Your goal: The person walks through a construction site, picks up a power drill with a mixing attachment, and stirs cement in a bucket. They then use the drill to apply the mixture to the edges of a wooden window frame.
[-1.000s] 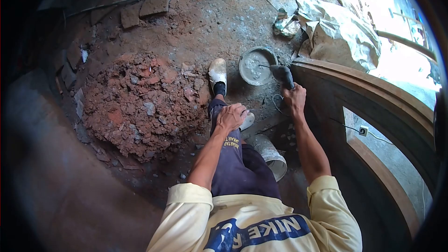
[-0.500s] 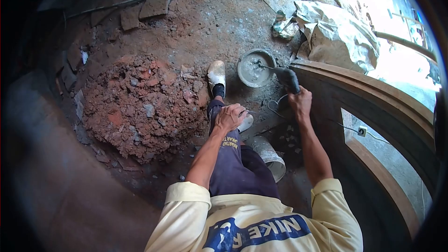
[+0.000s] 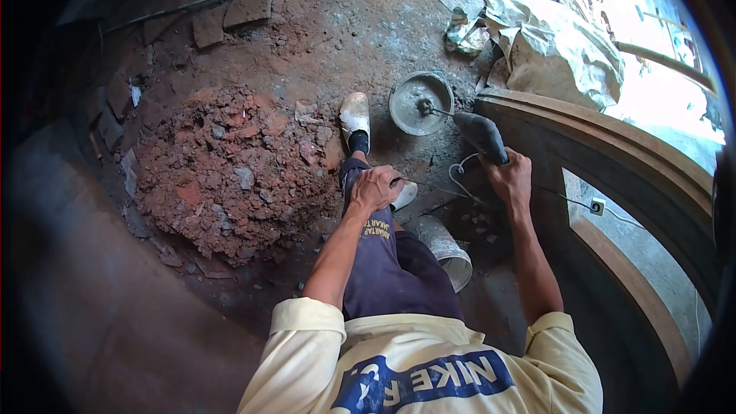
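My right hand (image 3: 509, 176) is wrapped round the grip of a dark power drill (image 3: 481, 136), right of my legs. From the drill a mixing rod (image 3: 439, 111) reaches down into a round bucket (image 3: 395, 116) of wet grey mix (image 3: 422, 98). Over my knee, my left hand (image 3: 375, 188) is closed with its fingers curled round a thin dark thing near the fingertips, too small to make out. A cord (image 3: 458, 169) loops beside the drill.
A big heap of reddish rubble (image 3: 238, 176) lies on the left. Behind my right shoe a white bucket (image 3: 452, 261) lies on its side. Wooden frames (image 3: 598, 126) stand on the right, below a crumpled pale sack (image 3: 563, 54). Broken tiles (image 3: 249, 8) lie at the back left.
My right hand and the drill have moved right and slightly down. The drill is tilted more sideways, and the grey mix shows a hollow round the rod. My left hand stays over my knee.
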Demonstrator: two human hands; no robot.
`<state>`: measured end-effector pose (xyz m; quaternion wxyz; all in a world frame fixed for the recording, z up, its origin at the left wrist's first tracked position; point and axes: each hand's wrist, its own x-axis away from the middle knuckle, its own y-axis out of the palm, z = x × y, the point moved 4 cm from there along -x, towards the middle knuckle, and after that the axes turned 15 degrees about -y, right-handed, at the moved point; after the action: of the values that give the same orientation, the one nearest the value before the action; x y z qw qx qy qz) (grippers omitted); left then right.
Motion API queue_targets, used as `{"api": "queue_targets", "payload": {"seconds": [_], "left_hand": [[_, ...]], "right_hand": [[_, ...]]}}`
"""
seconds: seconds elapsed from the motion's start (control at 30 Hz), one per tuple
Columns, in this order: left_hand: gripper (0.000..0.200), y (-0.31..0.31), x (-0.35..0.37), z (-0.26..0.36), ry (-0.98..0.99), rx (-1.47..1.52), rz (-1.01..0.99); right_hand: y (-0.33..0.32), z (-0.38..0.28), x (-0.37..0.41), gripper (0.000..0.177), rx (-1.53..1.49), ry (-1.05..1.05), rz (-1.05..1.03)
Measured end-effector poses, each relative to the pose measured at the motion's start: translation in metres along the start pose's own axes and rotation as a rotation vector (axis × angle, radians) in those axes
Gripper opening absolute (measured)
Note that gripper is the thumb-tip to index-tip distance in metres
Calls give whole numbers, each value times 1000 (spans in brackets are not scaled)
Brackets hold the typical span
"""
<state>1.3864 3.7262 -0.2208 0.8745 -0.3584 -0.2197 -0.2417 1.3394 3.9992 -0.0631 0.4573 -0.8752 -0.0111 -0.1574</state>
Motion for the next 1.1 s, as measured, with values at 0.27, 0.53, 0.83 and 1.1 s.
{"api": "queue_targets", "payload": {"seconds": [0.27, 0.53, 0.83, 1.1], "left_hand": [[27, -3, 4, 2, -51, -6, -22], [28, -7, 7, 2, -75, -25, -23], [27, -5, 8, -3, -86, -33, -26], [27, -3, 13, -3, -117, -31, -33]], "right_hand": [[125, 67, 2, 35, 7, 128, 171], [60, 37, 18, 39, -93, 99, 181], [63, 22, 42, 35, -100, 170, 110], [116, 49, 19, 32, -6, 105, 146]]}}
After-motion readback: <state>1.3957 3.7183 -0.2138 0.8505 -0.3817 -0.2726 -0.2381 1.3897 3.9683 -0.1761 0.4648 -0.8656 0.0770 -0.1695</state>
